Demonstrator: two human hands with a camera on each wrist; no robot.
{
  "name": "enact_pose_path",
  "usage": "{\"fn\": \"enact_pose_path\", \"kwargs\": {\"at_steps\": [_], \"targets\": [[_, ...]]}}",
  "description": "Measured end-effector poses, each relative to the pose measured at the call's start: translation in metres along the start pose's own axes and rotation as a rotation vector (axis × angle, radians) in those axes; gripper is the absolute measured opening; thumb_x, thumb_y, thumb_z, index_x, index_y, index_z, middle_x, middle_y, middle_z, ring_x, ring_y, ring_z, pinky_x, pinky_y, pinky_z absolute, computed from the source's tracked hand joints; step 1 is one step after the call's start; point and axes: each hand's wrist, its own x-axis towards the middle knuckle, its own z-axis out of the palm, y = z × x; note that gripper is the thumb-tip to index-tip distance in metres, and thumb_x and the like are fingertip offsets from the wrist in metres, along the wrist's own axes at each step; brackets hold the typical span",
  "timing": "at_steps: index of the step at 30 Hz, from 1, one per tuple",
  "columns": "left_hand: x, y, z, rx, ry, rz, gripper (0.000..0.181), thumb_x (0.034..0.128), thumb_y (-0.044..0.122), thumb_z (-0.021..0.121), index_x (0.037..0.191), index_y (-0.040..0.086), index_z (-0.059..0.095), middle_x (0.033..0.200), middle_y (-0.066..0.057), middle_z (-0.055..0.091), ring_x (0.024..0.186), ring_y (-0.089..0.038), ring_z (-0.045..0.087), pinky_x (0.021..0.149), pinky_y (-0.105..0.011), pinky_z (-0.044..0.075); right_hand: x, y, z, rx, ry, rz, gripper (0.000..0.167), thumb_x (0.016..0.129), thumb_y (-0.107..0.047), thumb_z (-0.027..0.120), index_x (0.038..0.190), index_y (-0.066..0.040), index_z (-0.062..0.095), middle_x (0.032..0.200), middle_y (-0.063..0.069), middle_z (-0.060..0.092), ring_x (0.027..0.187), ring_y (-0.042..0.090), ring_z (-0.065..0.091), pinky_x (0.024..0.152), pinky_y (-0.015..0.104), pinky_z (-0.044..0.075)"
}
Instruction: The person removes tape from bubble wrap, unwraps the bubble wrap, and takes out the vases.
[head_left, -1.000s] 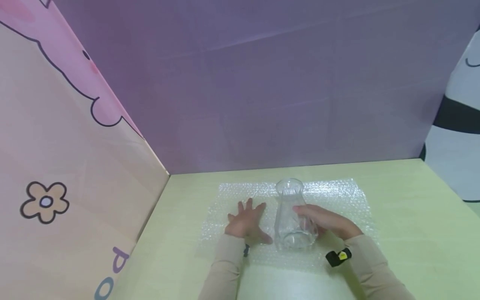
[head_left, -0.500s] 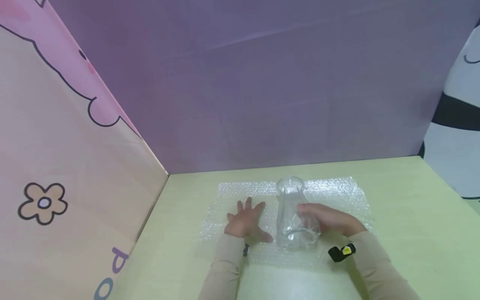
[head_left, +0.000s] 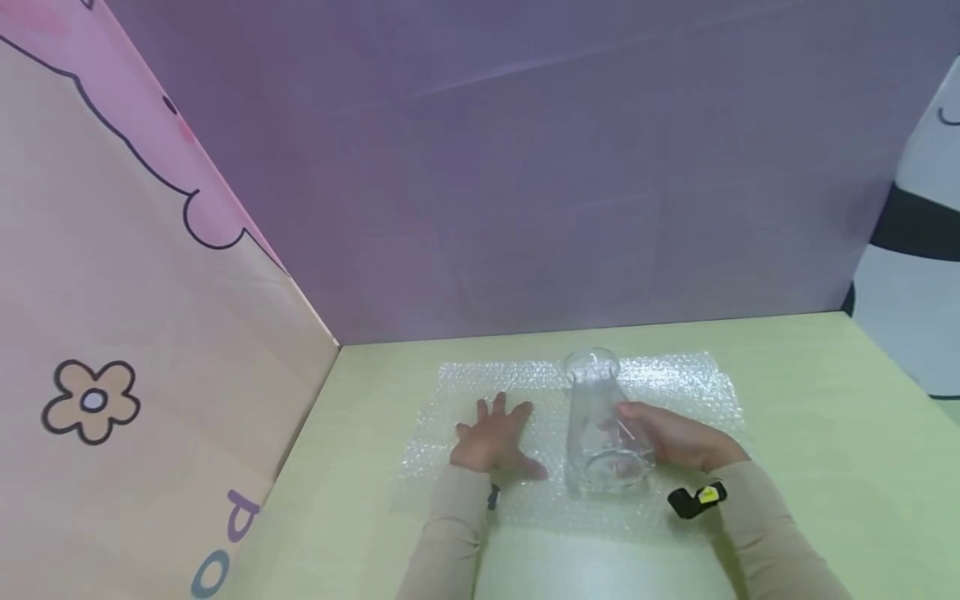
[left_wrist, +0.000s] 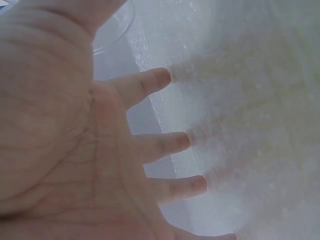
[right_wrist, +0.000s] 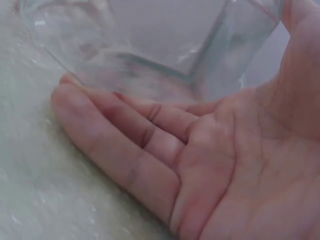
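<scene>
Glass vase (head_left: 590, 429), 1: lower frame, right of centre, gripped by right hand (head_left: 681, 437). Bubble wrap (head_left: 675, 379), 1 sheet: lower centre, on table (head_left: 817, 417); left hand (head_left: 495, 442) touching it, fingers spread wide, holding nothing.

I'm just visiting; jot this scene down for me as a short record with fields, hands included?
Left hand: spread, fingers touching the bubble wrap
Right hand: holding the clear glass vase by its side
Vase contact with wrap: cannot tell
Wrap: laid out on the pale table
Backdrop: purple
</scene>
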Motion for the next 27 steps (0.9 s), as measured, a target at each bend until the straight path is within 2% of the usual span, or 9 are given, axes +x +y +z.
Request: {"fn": "enact_pose_path", "kwargs": {"at_steps": [3,7,11,17,19,23,27], "targets": [[0.001,0.001,-0.001,-0.008,-0.001,0.002,0.110,0.0685,0.055,0.089,0.160,0.031,0.034,0.171,-0.019,0.017,0.154,-0.054,0.014,0.106,-0.087,0.022,-0.001,0.003,-0.004,0.017,-0.014,-0.021,0.066,0.111,-0.046,0.028,0.154,0.005,0.032,0.140,0.012,0.060,0.123,0.021,0.062,0.105,0.033,0.052],[0.001,0.001,-0.001,-0.004,0.003,0.003,0.110,0.0679,0.056,0.090,0.160,0.031,0.035,0.170,-0.019,0.018,0.154,-0.054,0.015,0.106,-0.087,0.023,0.000,0.006,-0.008,0.060,-0.039,-0.042,0.063,0.112,-0.044,0.028,0.153,0.004,0.033,0.136,0.009,0.062,0.122,0.023,0.063,0.105,0.039,0.054],[0.001,0.002,-0.001,-0.004,0.002,0.001,0.109,0.0690,0.056,0.089,0.160,0.032,0.034,0.171,-0.019,0.017,0.154,-0.054,0.014,0.106,-0.087,0.023,-0.001,0.009,-0.010,0.091,-0.056,-0.070,0.060,0.113,-0.040,0.026,0.152,0.003,0.037,0.136,0.003,0.063,0.122,0.021,0.064,0.105,0.037,0.054],[0.001,0.002,-0.001,-0.007,-0.002,-0.002,0.108,0.0699,0.056,0.088,0.160,0.032,0.034,0.171,-0.020,0.017,0.154,-0.054,0.013,0.107,-0.087,0.022,-0.002,0.013,-0.013,0.126,-0.084,-0.114,0.048,0.113,-0.037,0.026,0.145,-0.009,0.049,0.137,-0.011,0.063,0.124,0.013,0.062,0.105,0.032,0.053],[0.001,0.002,0.000,-0.009,0.000,-0.001,0.108,0.0698,0.055,0.089,0.160,0.031,0.034,0.171,-0.020,0.017,0.154,-0.054,0.014,0.107,-0.087,0.022,-0.002,0.013,-0.013,0.130,-0.088,-0.122,0.045,0.113,-0.036,0.026,0.142,-0.013,0.052,0.136,-0.012,0.063,0.124,0.013,0.062,0.105,0.033,0.053],[0.001,0.003,0.000,-0.012,0.000,-0.001,0.108,0.0700,0.055,0.089,0.160,0.031,0.034,0.171,-0.020,0.017,0.154,-0.054,0.013,0.106,-0.087,0.022,-0.003,0.013,-0.013,0.128,-0.084,-0.119,0.043,0.114,-0.035,0.024,0.138,-0.018,0.055,0.133,-0.004,0.064,0.123,0.017,0.062,0.105,0.037,0.053],[0.001,0.003,0.000,-0.012,0.000,-0.001,0.107,0.0705,0.054,0.089,0.160,0.032,0.034,0.171,-0.020,0.016,0.154,-0.054,0.013,0.107,-0.087,0.022,-0.005,0.012,-0.012,0.114,-0.080,-0.127,0.043,0.113,-0.037,0.026,0.139,-0.018,0.055,0.134,0.002,0.062,0.123,0.022,0.062,0.105,0.040,0.052]]}}
